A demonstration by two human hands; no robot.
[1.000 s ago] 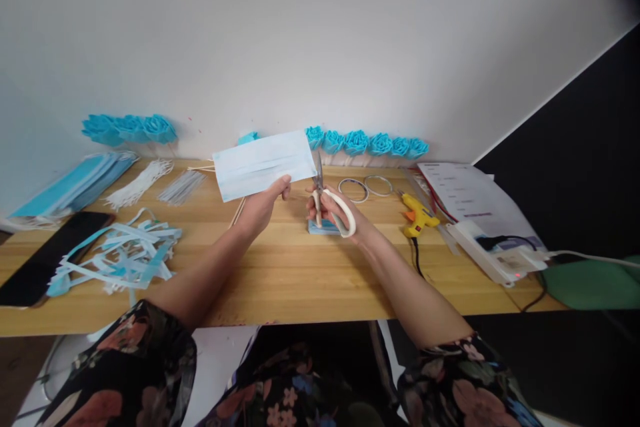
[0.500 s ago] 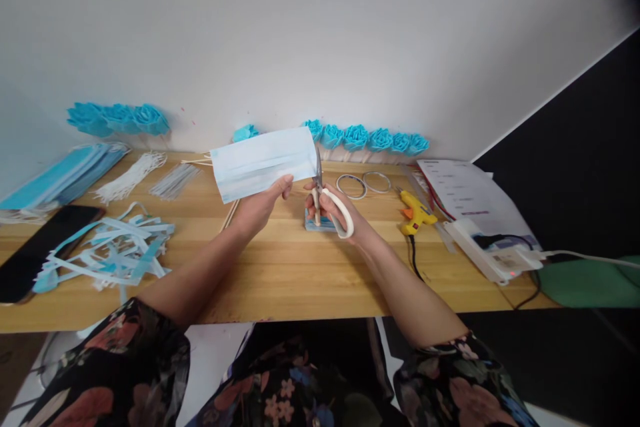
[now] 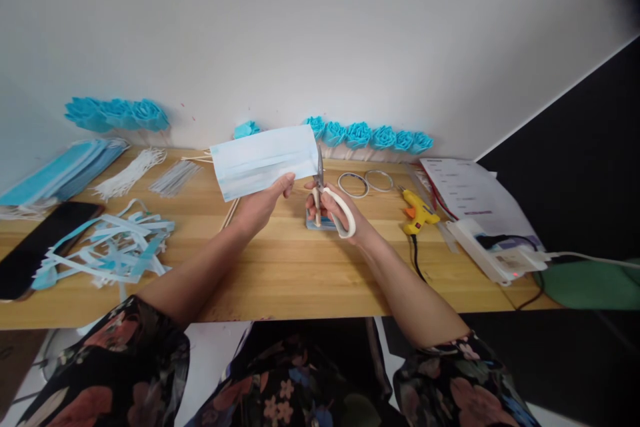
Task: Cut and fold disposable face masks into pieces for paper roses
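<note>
My left hand (image 3: 265,203) pinches the lower edge of a pale blue face mask (image 3: 265,159), thumb on the front and fingers behind it. The mask is held up above the table, and no ear loops show on it. In my right hand (image 3: 350,210) is a pair of scissors (image 3: 340,213) with white handles, my fingers through the loops. Their blades point up along the mask's right edge; whether they touch it I cannot tell. Beneath my right hand lies a small blue folded piece (image 3: 320,222), partly hidden.
Cut strips (image 3: 120,250), a phone (image 3: 43,247), stacked masks (image 3: 65,170), white ear loops (image 3: 133,173) and thin wires (image 3: 177,177) lie left. Blue flowers (image 3: 357,135) line the wall. Tape rings (image 3: 353,185), a yellow glue gun (image 3: 417,211) and a power strip (image 3: 483,253) are right.
Both hands, the mask and the scissors hold nearly the same pose. The view has shifted very slightly.
</note>
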